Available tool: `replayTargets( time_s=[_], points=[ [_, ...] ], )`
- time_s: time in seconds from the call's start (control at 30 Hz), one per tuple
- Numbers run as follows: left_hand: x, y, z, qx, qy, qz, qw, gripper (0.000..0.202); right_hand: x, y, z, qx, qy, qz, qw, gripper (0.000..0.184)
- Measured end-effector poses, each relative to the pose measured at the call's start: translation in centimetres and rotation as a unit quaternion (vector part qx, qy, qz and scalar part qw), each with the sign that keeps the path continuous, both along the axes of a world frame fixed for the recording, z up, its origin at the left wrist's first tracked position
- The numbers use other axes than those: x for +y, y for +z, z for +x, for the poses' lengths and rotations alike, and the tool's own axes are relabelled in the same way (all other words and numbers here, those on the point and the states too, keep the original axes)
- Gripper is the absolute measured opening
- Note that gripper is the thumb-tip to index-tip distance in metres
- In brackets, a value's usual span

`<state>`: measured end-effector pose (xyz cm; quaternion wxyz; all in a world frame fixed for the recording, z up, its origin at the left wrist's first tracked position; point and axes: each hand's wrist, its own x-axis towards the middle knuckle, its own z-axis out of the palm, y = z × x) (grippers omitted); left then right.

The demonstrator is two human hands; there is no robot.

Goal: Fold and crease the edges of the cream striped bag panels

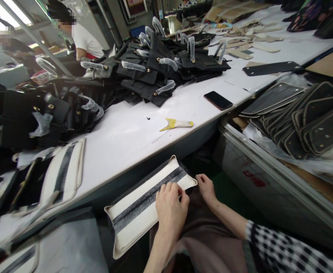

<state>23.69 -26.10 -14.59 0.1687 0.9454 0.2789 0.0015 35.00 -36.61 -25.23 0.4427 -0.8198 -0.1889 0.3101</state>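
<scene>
A bag (pixel 139 203) with a cream face and a dark grey lengthwise stripe rests tilted on the lap, at the table's front edge. My left hand (pixel 171 206) lies over its right part, fingers curled and closed at the near edge. Just beyond the bag's right corner, my right hand (pixel 206 187) is closed, thumb and fingers pinched together. What sits between those fingertips is too small to make out. The bag's underside and far side are hidden.
On the white table (pixel 126 132) lie a yellow-and-white tool (pixel 180 124), a phone (pixel 218 100) and a heap of black bags (pixel 152 60) with plastic-wrapped handles. A bin (pixel 248 163) of dark panels (pixel 297 117) stands right. Another person (pixel 87 41) is at back left.
</scene>
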Motion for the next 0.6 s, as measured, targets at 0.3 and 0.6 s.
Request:
replayTargets(
  time_s=[0.3,0.6],
  points=[
    [-0.3,0.1,-0.2,-0.019,0.009,0.023,1.000,0.013,-5.4,3.9,-5.2,-0.387,0.124,0.268,0.874,0.056],
    [0.1,-0.6,-1.0,-0.086,0.000,0.001,0.996,0.007,-3.5,3.7,-5.5,-0.489,0.173,0.153,0.841,0.060]
  ],
)
